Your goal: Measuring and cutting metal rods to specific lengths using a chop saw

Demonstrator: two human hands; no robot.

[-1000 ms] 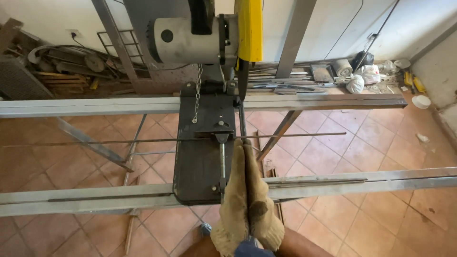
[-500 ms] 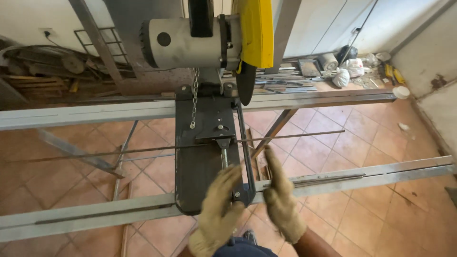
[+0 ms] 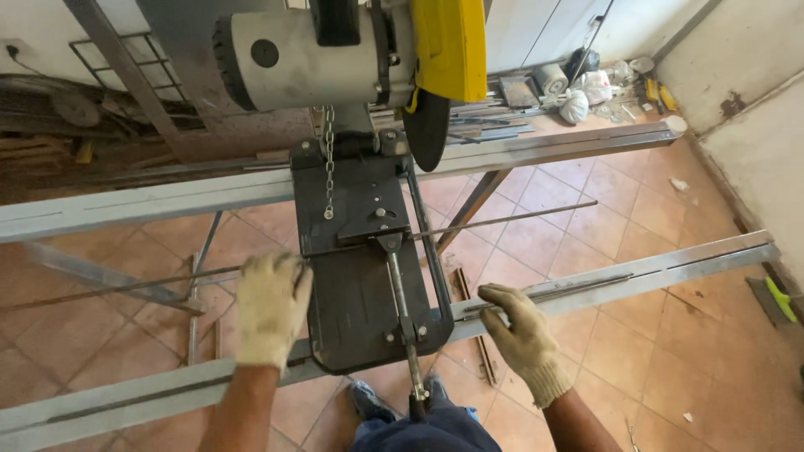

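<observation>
Gloved left hand (image 3: 270, 308) resting flat, fingers loosely spread, on the left edge of a chop saw's black base plate (image 3: 360, 276); gloved right hand (image 3: 521, 331) with fingers closed around a thin steel rod (image 3: 548, 290) lying along the near steel rail (image 3: 670, 266), just right of the vise screw (image 3: 400, 295), beneath the raised yellow-guarded blade (image 3: 427, 125)

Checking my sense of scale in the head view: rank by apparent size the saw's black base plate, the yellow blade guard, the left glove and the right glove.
1. Black base plate, clearly largest.
2. Yellow blade guard, though the frame's top edge crops it.
3. Left glove and right glove: they look about alike, so no ranking between them.
</observation>
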